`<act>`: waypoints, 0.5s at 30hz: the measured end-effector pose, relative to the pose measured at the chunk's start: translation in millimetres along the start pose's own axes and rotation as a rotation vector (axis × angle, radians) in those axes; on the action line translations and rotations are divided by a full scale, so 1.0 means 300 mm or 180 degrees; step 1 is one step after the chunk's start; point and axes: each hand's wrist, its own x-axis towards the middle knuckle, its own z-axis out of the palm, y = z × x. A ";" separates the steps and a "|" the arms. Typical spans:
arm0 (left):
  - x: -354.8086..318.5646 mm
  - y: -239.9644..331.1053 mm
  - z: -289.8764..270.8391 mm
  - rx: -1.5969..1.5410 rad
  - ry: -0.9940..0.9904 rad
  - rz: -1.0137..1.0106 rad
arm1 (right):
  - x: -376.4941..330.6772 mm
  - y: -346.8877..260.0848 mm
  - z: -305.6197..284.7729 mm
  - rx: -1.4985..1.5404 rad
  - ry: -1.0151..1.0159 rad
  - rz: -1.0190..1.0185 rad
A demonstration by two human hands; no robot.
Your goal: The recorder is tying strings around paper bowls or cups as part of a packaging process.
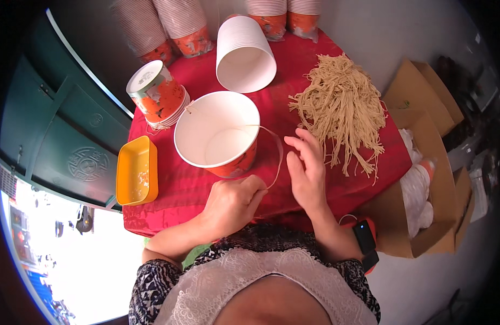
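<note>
A large white-lined paper bucket (220, 138) with an orange-red outside stands on the red-covered table, its mouth tilted toward me. Through its right wall runs a thin beige cord (281, 157), which loops out and down to my left hand. A short knotted end of cord shows at the bucket's upper left rim. My left hand (232, 201) is closed just below the bucket, pinching the cord's end between thumb and finger. To the right of the loop, my right hand (307, 173) is raised with its fingers apart and nothing visible in it.
A heap of cut beige cords (342, 108) lies at the right. Upside-down buckets (158, 97) are stacked at left, above a yellow tray (152, 184) with small scraps. Nested white buckets (244, 59) lie behind; wrapped stacks (185, 27) line the wall. Cardboard boxes (439, 189) stand right.
</note>
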 end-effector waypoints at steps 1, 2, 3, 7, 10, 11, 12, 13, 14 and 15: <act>0.003 0.001 -0.014 0.0336 -0.0136 0.0178 | -0.009 -0.019 0.000 0.0159 -0.0083 -0.0186; 0.008 0.003 -0.026 0.0358 -0.0122 0.0150 | -0.022 -0.046 -0.010 0.0660 -0.0383 -0.0132; 0.015 0.009 -0.038 0.0550 -0.0223 0.0280 | -0.026 -0.061 -0.012 0.0922 -0.0504 -0.0486; 0.041 0.013 -0.069 0.0843 -0.0359 0.0643 | -0.050 -0.103 -0.025 0.1300 -0.1192 -0.0128; 0.054 0.024 -0.101 0.1079 -0.0625 0.0669 | -0.039 -0.094 -0.031 0.1326 -0.1421 0.0112; 0.057 0.023 -0.105 0.1083 -0.0625 0.0670 | -0.031 -0.090 -0.032 0.1269 -0.1415 -0.0002; 0.057 0.020 -0.109 0.1104 -0.0637 0.0702 | -0.021 -0.094 -0.032 0.1280 -0.1419 -0.0005; 0.057 0.017 -0.113 0.1124 -0.0650 0.0733 | -0.008 -0.104 -0.034 0.1290 -0.1411 -0.0018; 0.058 0.019 -0.119 0.1133 -0.0651 0.0722 | 0.002 -0.108 -0.034 0.1302 -0.1403 -0.0031; 0.064 0.027 -0.128 0.1169 -0.0598 0.0746 | 0.011 -0.105 -0.034 0.1303 -0.1399 -0.0033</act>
